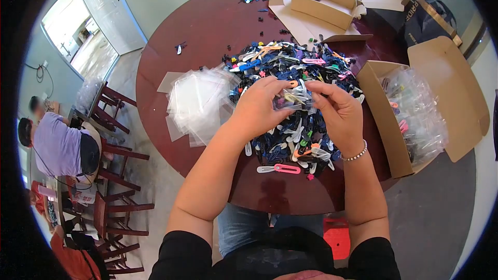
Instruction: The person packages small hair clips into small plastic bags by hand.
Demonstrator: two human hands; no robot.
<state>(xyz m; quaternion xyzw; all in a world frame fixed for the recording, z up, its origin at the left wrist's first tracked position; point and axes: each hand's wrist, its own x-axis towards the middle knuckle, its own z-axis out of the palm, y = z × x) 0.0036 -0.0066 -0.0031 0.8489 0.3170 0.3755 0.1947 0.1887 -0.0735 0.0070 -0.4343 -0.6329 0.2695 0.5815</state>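
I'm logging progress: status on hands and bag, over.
Left hand, right hand: both gripping clear bag. Clips show through. Loose clip pile beneath hands.

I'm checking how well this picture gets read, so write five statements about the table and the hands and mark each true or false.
1. The left hand and right hand are both at a small clear bag above the clip pile. True.
2. The loose flat bags lie right of the pile. False: the flat bags lie to its left.
3. The open carton right of the pile has clear bags inside. True.
4. A beaded bracelet is on the left wrist. False: the bracelet is on the right wrist.
5. A pink clip lies beside a white clip on the table. True.
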